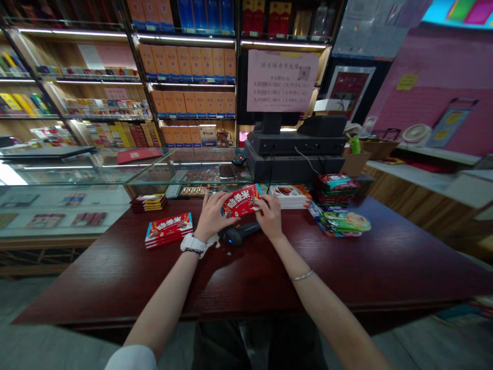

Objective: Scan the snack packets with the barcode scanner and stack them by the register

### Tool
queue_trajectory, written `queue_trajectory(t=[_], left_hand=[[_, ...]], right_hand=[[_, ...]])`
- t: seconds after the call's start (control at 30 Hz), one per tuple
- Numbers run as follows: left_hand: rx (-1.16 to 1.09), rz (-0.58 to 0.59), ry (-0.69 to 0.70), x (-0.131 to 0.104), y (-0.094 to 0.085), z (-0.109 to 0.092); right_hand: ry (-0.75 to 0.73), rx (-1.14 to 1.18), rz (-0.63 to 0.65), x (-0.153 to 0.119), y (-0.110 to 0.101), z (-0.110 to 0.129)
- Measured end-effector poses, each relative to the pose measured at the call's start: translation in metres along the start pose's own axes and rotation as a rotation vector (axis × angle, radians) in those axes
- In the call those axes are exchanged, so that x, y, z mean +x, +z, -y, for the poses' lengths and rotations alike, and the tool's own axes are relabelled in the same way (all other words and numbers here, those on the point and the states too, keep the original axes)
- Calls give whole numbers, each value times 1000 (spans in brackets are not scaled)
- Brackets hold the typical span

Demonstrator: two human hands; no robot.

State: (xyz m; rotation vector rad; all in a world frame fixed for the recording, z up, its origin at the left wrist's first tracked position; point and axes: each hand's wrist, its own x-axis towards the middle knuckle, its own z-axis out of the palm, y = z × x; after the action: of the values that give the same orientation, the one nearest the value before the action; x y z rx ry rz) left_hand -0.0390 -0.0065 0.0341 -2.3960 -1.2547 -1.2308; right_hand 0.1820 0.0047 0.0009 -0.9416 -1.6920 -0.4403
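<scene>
A red snack packet [241,201] with white lettering and blue corners is held up between both hands, above a black scanner [233,235] with a small blue light. My left hand [211,215] grips its left end, and my right hand [268,215] pinches its right end. Left of my left hand, a stack of similar red packets [168,230] lies on the dark wooden table [246,288]. White and orange boxes [289,196] lie just behind my right hand.
Yellow and red packets [149,202] lie at the back left of the table. Green packages [344,222] and a pile of dark red packets [336,189] are at the right. Behind stand a glass counter [192,164] and a black register [296,159] with a paper sign [282,81].
</scene>
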Motion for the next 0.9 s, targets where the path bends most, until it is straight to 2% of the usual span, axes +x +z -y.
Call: queue_trajectory(t=[0.1, 0.2, 0.33, 0.57, 0.8, 0.9], left_hand=[[74, -27, 41, -1, -2, 3], [117, -2, 59, -2, -1, 5], [151, 18, 111, -3, 0, 4], [148, -1, 156, -2, -1, -2], [148, -116, 114, -2, 2, -4], [129, -160, 108, -3, 3, -4]], right_hand=[[-15, 35, 138, 2, 1, -3], [-22, 56, 268, 3, 0, -5], [-46, 27, 339, 5, -3, -3], [-41, -31, 285, 7, -6, 0], [-51, -57, 246, 2, -4, 0], [-60, -61, 185, 1, -3, 1]])
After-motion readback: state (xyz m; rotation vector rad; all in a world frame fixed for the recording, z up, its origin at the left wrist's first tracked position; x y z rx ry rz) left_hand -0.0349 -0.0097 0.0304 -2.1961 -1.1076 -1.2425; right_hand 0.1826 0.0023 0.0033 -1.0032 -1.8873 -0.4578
